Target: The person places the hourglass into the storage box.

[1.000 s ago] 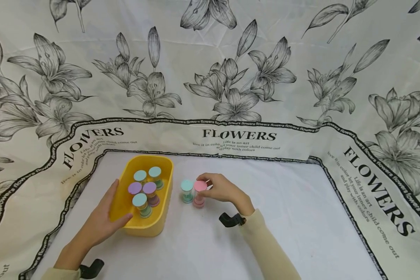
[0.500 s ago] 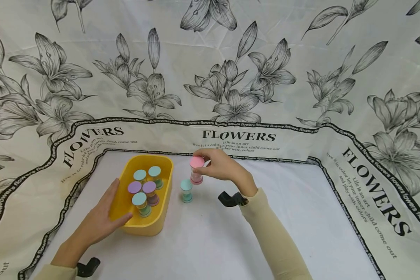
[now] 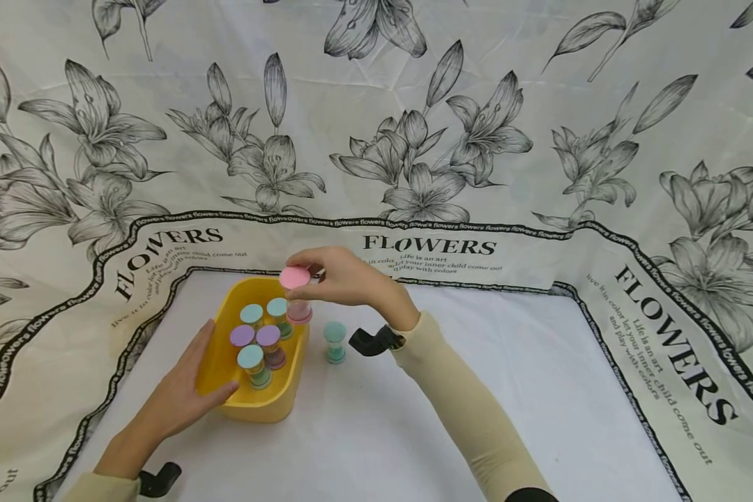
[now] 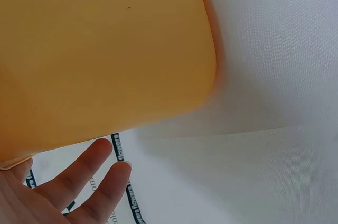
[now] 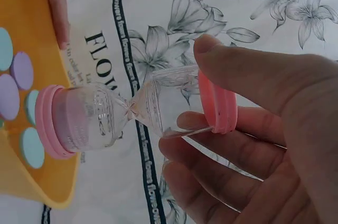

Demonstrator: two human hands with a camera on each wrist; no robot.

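My right hand pinches a pink-capped hourglass by its upper cap, above the far right rim of a yellow tub. In the right wrist view, the thumb and fingertips hold one pink cap, and the clear glass bulbs show. My left hand rests against the tub's left side, thumb over the near rim, fingers extended along the outside. Inside the tub stand teal-capped hourglasses and two purple-capped hourglasses. Another teal hourglass stands upright on the table just right of the tub.
A white cloth covers the table. Behind and at both sides hangs a floral-print curtain with a black lettered border. A black wrist mount juts from the right wrist, another mount from the left.
My right hand has lifted the pink hourglass from the table beside the teal one and carried it left to the tub's rim. The left hand and tub have hardly moved.
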